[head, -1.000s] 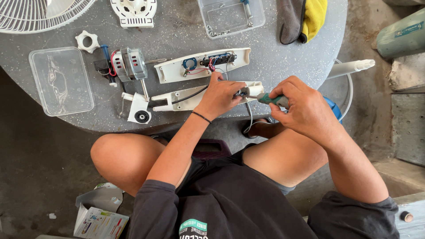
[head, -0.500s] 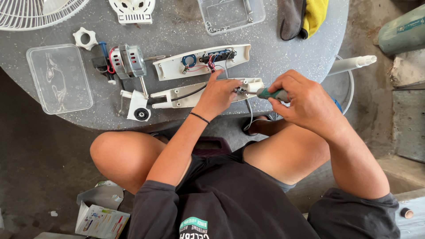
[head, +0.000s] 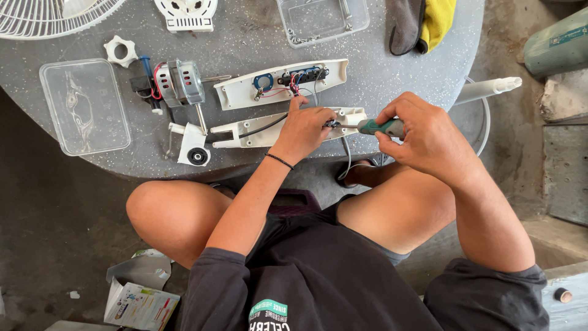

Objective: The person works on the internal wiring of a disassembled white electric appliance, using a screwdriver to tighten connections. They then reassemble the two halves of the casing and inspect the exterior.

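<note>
Right hand [head: 429, 138] wraps a closed grip on the green-handled screwdriver [head: 381, 127], shaft pointing to 9 o'clock into the end of the lower white housing half [head: 269, 130]. Left hand [head: 304, 127] presses down on that same housing, fingers pinched at the tip area; can't tell the exact contact point, the fingers hide it.

Housing sits near the desk [head: 380, 67] edge at 6 o'clock, just above the person's knees.

Risks as I read them:
- Tip slips off the fastener: left fingertips sit right in line with the shaft, so they'd take the hit.
- Black cable [head: 260, 127] runs along the housing under the left hand; a slip or hard press could nick it.
- Small screw comes free this close to the edge, drops to the floor between the legs.
- Housing pivots if the left hand eases, only one end is held.

Upper housing half [head: 245, 92] with red and blue wiring lies just beside at 12 o'clock, motor [head: 179, 83] at 10 o'clock. Both are apart from the work.
</note>
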